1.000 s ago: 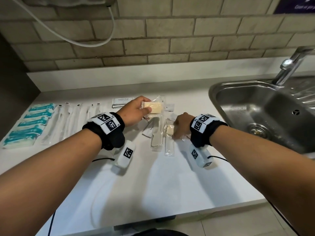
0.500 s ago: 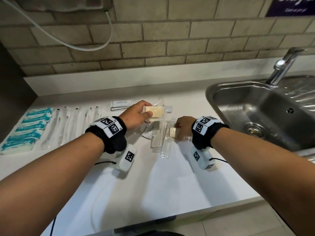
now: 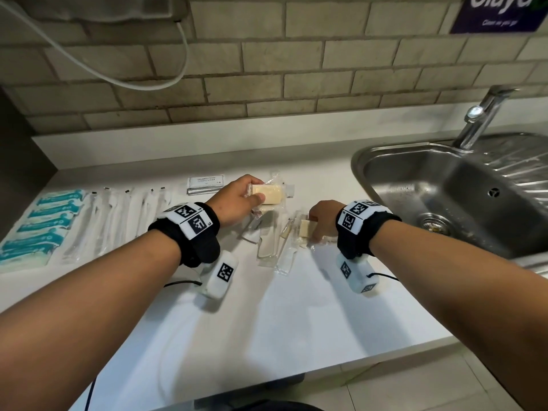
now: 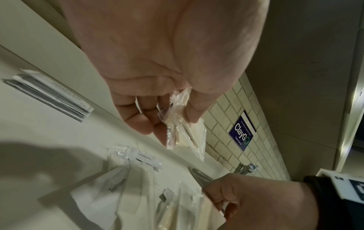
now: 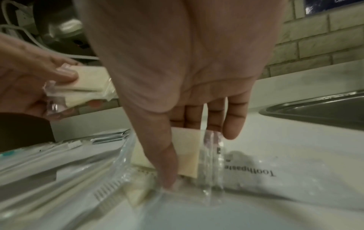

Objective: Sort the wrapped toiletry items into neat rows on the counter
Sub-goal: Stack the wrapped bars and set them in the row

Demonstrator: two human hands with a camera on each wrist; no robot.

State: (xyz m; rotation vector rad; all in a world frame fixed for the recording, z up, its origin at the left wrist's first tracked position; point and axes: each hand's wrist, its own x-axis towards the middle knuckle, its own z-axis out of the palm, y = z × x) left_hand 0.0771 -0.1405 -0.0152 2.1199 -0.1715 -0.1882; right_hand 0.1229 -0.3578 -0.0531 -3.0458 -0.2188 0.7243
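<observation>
My left hand (image 3: 237,200) holds a stack of clear-wrapped cream soap bars (image 3: 268,193) above the counter, thumb on top; the same soap bars (image 4: 185,132) show in the left wrist view. My right hand (image 3: 321,221) pinches another wrapped soap bar (image 3: 305,228) (image 5: 187,152) lying in the loose pile, thumb and fingers around it. The pile holds wrapped combs (image 3: 267,241) and toothpaste sachets (image 5: 252,171). Teal-labelled packets (image 3: 41,221) and wrapped toothbrushes (image 3: 112,215) lie in rows at the left. Shampoo sachets (image 3: 206,183) are stacked behind.
A steel sink (image 3: 462,188) with a tap (image 3: 480,114) is set in the white counter (image 3: 281,315) at the right. A brick wall rises behind, with a white cable (image 3: 118,75) hanging and a blue sign (image 3: 501,13).
The left hand has shifted slightly with its soap bars. The right hand has stayed on the pile, fingers closing round a soap bar. The head view moved a little.
</observation>
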